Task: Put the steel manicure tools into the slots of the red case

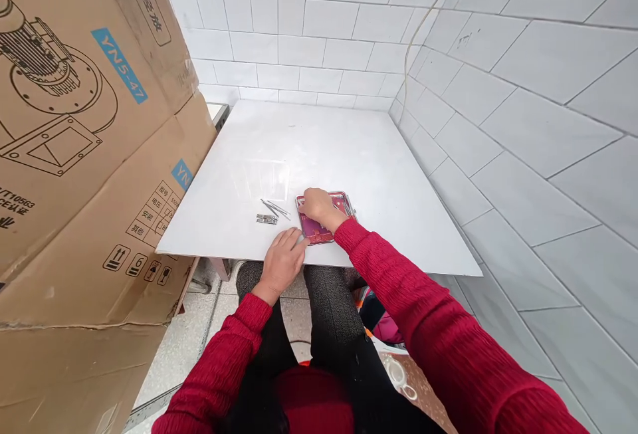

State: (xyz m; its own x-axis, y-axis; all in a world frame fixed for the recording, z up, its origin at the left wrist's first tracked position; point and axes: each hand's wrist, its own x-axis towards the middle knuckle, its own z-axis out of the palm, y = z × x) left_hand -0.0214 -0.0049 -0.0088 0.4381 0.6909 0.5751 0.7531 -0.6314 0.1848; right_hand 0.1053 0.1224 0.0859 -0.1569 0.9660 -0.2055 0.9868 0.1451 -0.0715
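Note:
An open manicure case (319, 230) with a red and purple lining lies on the white table near its front edge. Over its upper left part is my right hand (319, 208), fingers bent downward and closed; what they grip, if anything, is hidden. My left hand (285, 254) rests at the table edge by the case's lower left corner, fingers stretched out and the thumb touching that corner. To the left lie nail clippers (266, 219) and, just behind them, several thin metal manicure tools (275, 208). More metal tools show along the case's right side, partly covered by my right wrist.
The white table (329, 141) reaches back to a tiled wall (299, 52), with another tiled wall (538, 108) along the right. A large cardboard box (109, 175) stands close on the left. A thin cable (416, 35) hangs in the back right corner.

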